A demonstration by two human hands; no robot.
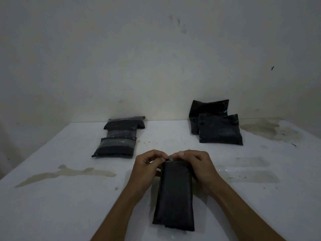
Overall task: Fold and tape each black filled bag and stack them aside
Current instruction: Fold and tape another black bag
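A folded black filled bag lies lengthwise on the white table in front of me. My left hand grips its far left corner, fingers curled. My right hand grips the far right corner. The fingertips of both hands meet at the bag's far edge, where a small pale strip, perhaps tape, shows between them. At the back left lie taped black bags, overlapping one another, with clear tape across them. At the back right two untaped black bags lean against the wall.
The white table carries brownish stains at the left front and the back right. A pale wall rises right behind the table. The table's left edge runs diagonally at the far left.
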